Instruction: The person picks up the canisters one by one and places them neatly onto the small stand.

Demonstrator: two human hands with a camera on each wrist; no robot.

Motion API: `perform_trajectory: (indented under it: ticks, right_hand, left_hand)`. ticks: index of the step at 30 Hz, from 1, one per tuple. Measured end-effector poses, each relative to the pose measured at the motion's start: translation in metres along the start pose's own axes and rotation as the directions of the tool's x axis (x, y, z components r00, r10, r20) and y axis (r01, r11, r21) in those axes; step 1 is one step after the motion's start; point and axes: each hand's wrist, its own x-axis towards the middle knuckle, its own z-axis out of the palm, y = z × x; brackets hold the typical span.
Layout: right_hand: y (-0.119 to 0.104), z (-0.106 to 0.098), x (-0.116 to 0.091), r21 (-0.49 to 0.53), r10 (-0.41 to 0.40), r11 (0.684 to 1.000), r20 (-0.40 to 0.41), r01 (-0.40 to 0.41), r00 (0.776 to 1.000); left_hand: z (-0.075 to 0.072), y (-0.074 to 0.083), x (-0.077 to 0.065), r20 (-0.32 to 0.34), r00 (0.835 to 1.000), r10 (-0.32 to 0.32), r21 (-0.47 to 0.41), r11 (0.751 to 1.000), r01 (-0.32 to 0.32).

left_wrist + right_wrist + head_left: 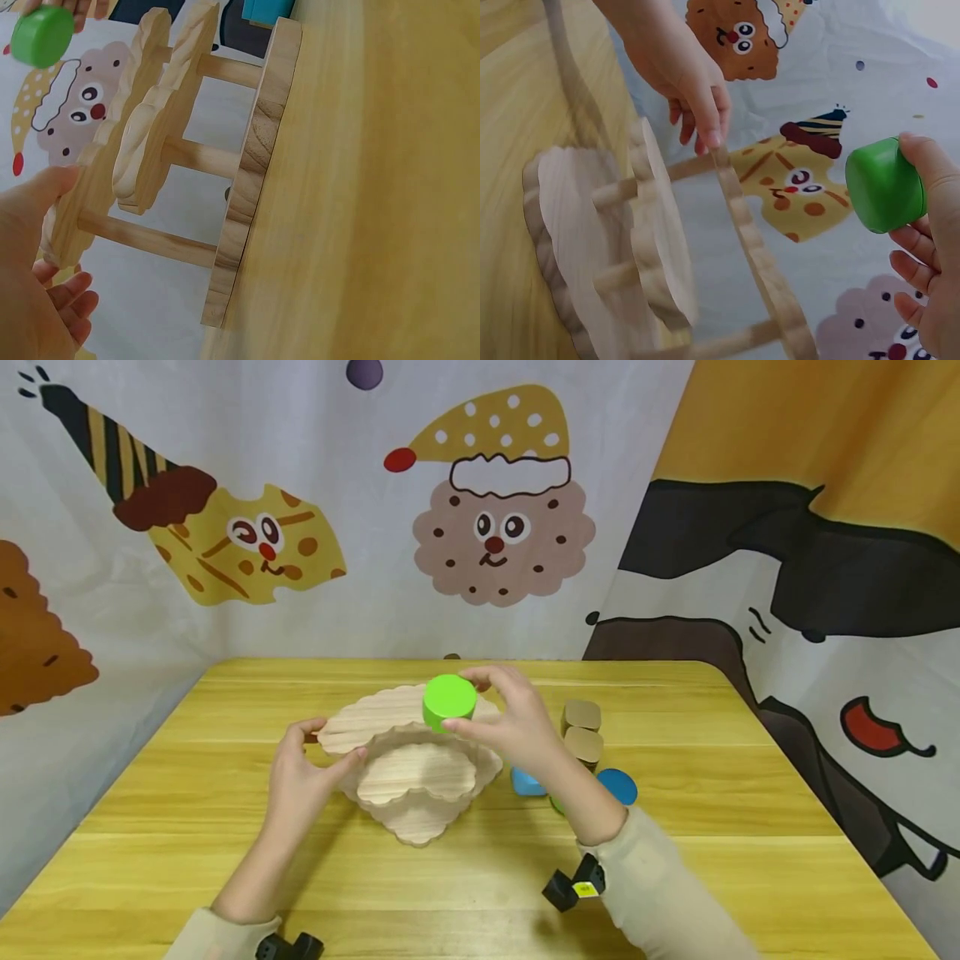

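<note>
A pale wooden tiered stand has a scalloped base (417,827), round posts (150,240) and two raised scalloped shelves. My left hand (296,781) pinches the left end of the higher shelf (367,720), thumb on its top face and fingers beneath. The smaller lower shelf (416,772) sits in front of it. My right hand (517,727) holds a green rounded block (449,702) between thumb and fingers. In the right wrist view the green block (885,185) is in the air, apart from the stand.
Right of the stand, two tan-topped rounded pieces (582,743) stand one behind the other. Nearer are a light blue piece (528,782), a darker blue round piece (617,786) and a green piece, mostly hidden by my right forearm. A printed cloth (375,568) hangs behind the table.
</note>
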Motion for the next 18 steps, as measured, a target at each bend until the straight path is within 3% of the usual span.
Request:
perform_trajectory:
  ticks: [18]
  right_hand:
    - [-0.012,0.063,0.029,-0.023,-0.030,0.999,0.099,0.033,0.995]
  left_hand:
    - [0.000,0.001,0.001,-0.007,1.000,0.016,-0.004,1.000,-0.016]
